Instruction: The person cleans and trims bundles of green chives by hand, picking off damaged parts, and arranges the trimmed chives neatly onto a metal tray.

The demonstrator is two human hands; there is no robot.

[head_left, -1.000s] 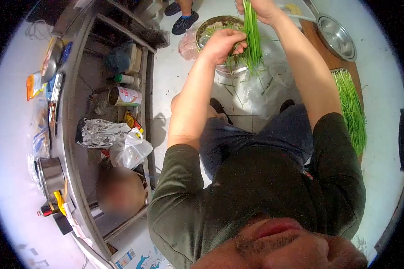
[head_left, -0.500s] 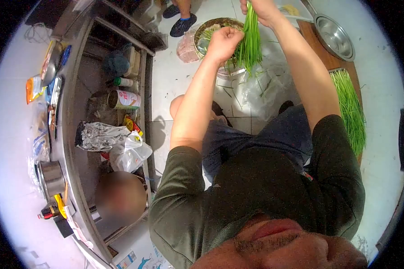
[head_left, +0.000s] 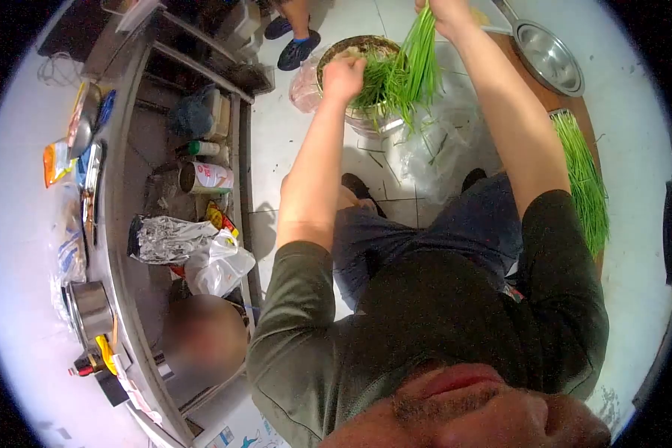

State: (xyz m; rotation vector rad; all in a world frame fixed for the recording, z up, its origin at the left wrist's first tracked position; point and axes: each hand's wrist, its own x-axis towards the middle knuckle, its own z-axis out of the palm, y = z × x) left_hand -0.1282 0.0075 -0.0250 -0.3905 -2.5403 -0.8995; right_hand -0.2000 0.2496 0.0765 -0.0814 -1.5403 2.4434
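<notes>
My right hand (head_left: 448, 16), at the top, is closed around a bunch of long green stalks (head_left: 421, 56) that hangs down at the right side of a round basin (head_left: 358, 45). Over the left part of the basin is my left hand (head_left: 343, 77), its fingers pressed together; anything between them is too small to make out. Loose green pieces (head_left: 375, 78) lie in the basin beside it, touching the lower ends of the bunch. On the right, more green stalks (head_left: 584, 183) lie in a pile on a wooden board (head_left: 506, 52).
A clear plastic bag (head_left: 444, 160) with green scraps lies on the floor near the basin. Another person's feet (head_left: 299, 51) stand beyond it. A metal pan (head_left: 549, 58) is at upper right. Left, a shelf unit (head_left: 243, 142) holds a can (head_left: 210, 178) and a white bag (head_left: 220, 265).
My left hand has moved left and slightly down, away from the bunch and over the basin. My right hand keeps its hold, while the bunch's lower end now spreads toward the basin.
</notes>
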